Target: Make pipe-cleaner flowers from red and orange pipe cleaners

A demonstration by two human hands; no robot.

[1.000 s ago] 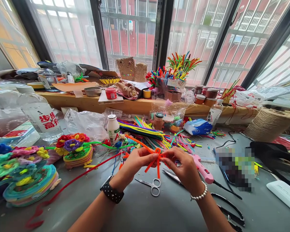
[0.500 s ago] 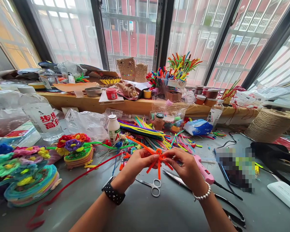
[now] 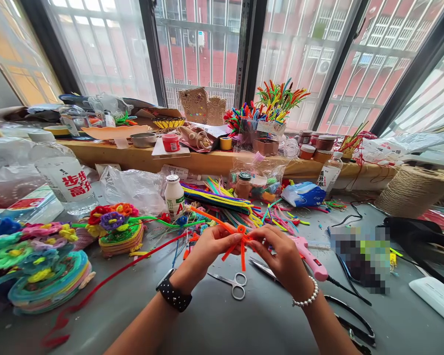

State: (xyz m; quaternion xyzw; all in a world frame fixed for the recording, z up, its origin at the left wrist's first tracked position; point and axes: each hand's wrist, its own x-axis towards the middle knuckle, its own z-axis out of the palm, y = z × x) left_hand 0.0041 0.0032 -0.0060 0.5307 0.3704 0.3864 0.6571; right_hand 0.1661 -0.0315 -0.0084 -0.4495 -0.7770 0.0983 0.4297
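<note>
The left hand and right hand pinch bent orange pipe cleaners mid-frame; upper centre, a clear plastic tub holds multicoloured fuzzy stems.

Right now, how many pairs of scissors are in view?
2: small scissors in the middle foreground; large scissors to their right, partly behind the right hand. More may be hidden.

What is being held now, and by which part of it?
An orange pipe-cleaner shape: the left grip pinches the left of its middle, the right grip the right.
</note>
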